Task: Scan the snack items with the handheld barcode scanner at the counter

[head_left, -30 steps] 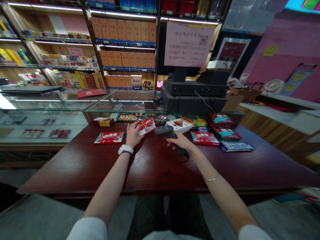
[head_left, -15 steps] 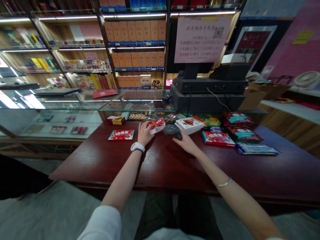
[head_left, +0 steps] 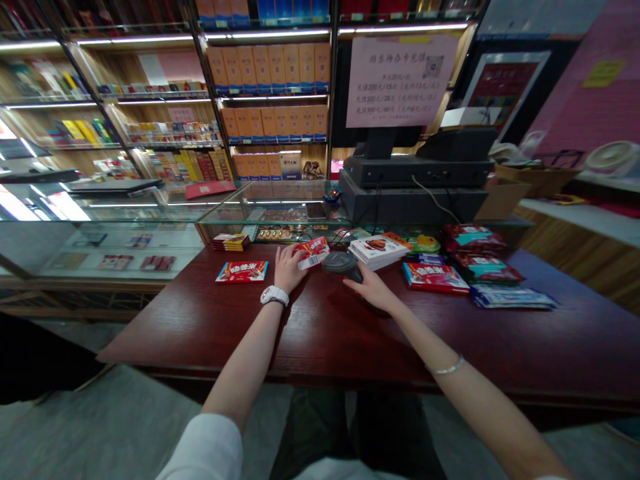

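Note:
My left hand (head_left: 290, 268), with a white watch at the wrist, is closed on a red snack packet (head_left: 314, 253) whose white barcode side faces me. In my right hand (head_left: 373, 288) is a dark grey barcode scanner (head_left: 342, 264), its head just to the right of the packet. Another red snack packet (head_left: 242, 272) lies flat on the table to the left of my left hand. Behind the scanner rests a stack of white boxes (head_left: 379, 249). To the right of my right hand lie more red and blue snack packets (head_left: 435, 277).
On the dark red table (head_left: 320, 340), blue-white packets (head_left: 513, 297) and dark red bags (head_left: 484, 265) lie at the right. Small yellow-red boxes (head_left: 231, 241) sit at the back left. Beyond stand a glass counter (head_left: 270, 212) and a monitor bearing a pink sign (head_left: 400, 83).
The scanner has tipped and shifted very slightly left, and the blue light on its top no longer shows. Both hands keep their holds.

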Demonstrator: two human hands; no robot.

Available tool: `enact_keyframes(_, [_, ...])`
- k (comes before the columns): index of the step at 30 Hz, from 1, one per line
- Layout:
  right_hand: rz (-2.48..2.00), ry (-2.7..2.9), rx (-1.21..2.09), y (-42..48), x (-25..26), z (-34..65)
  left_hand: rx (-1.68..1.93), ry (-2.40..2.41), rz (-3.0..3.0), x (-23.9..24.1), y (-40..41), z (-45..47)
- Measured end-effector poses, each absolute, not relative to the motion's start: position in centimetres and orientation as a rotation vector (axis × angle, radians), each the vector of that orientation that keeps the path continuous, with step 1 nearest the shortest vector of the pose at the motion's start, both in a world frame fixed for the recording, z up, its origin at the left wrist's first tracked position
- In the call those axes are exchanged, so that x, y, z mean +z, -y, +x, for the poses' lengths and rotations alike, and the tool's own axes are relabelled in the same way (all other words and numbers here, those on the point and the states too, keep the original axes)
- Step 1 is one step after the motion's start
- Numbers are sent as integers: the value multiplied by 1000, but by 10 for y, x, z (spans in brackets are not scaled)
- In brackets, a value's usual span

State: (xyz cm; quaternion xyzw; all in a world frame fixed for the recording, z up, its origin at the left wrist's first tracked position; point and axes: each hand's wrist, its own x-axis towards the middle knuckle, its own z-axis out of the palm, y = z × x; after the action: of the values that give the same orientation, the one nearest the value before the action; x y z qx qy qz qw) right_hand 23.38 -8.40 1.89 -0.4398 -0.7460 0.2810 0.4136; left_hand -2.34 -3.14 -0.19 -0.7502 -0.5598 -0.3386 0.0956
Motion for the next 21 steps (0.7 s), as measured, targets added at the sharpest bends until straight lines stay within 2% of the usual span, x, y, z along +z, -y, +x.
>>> enact_keyframes(8, [-1140, 1969, 616, 93, 23, 230, -1013, 1692, -2230, 3, 33, -23])
enact_keyframes(15, [-1043, 2294, 534, 107, 20, 217, -1043, 1703, -2215, 3, 32, -27])
enact_keyframes(21, [-1013, 2477, 351, 100, 9, 214, -1117, 1724, -2171, 6, 28, -38])
